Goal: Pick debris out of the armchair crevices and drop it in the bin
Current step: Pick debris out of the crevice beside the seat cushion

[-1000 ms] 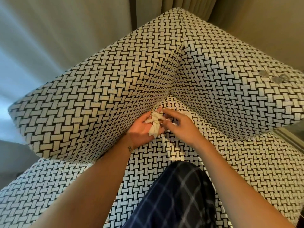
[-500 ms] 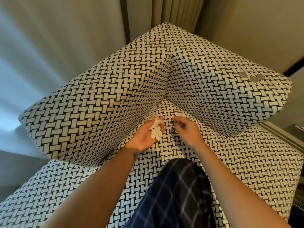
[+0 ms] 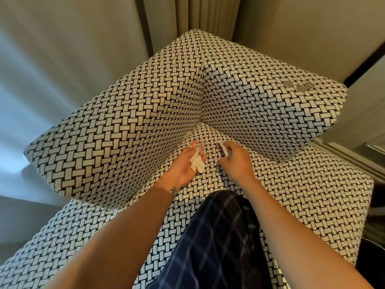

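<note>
The armchair (image 3: 129, 130) is covered in a black-and-white woven pattern. My left hand (image 3: 187, 165) lies palm up on the seat by the corner crevice, with crumpled white tissue scraps (image 3: 196, 160) resting across its straight fingers. Just to the right, my right hand (image 3: 234, 161) has its fingers curled and pinches a small white scrap (image 3: 221, 145) near the crevice under the right armrest. No bin is in view.
Three coins (image 3: 299, 86) lie on top of the right armrest. My knee in dark checked trousers (image 3: 212, 236) rests on the seat cushion. Curtains (image 3: 200, 15) hang behind the chair. Floor and a skirting edge show at the far right.
My hands have separated: the right one left the tissue pile in the left palm and moved right to the armrest crevice, where it now pinches a scrap. The view has tilted slightly.
</note>
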Tool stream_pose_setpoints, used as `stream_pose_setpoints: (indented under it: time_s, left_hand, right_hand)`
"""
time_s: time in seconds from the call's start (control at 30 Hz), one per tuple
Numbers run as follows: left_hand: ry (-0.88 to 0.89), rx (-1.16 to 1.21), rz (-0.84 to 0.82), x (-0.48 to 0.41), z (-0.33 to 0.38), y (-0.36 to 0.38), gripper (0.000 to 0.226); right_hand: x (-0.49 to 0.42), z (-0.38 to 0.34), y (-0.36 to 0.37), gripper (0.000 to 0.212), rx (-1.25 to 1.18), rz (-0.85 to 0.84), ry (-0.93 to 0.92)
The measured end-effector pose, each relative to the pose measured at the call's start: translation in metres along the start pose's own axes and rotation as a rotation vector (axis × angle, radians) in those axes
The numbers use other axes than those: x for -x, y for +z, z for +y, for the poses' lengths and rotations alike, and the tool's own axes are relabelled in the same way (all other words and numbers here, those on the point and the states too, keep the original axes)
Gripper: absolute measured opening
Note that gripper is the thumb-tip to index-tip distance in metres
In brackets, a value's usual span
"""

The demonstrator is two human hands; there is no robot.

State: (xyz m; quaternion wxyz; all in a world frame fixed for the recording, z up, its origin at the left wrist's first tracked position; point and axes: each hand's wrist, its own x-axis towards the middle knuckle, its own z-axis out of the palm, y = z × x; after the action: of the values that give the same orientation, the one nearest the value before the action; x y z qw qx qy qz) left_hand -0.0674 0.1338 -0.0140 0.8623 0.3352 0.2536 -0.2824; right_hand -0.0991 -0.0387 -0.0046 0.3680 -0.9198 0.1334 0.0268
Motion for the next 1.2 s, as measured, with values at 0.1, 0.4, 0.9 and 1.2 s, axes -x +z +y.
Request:
stream_pose_setpoints:
  time_s: [0.1, 0.4, 0.9, 1.2]
  left_hand:
    - [-0.005, -0.046, 0.019, 0.004, -0.006, 0.013, 0.034]
    - [-0.05, -0.211, -0.128, 0.026, -0.051, 0.092, 0.028]
    - [-0.277, -0.374, -0.373, 0.08, -0.234, 0.207, 0.027]
    - [-0.431, -0.52, -0.403, 0.077, -0.363, 0.25, 0.035]
  right_hand:
    - [0.017, 0.0, -0.023, 0.051, -0.24, -0.045, 0.056]
    - [0.08, 0.025, -0.105, 0.047, -0.432, 0.022, 0.044]
    - [0.212, 0.147, -0.229, 0.017, -0.691, 0.37, 0.186]
    - [0.274, 0.257, -0.256, 0.023, -0.823, 0.551, 0.391]
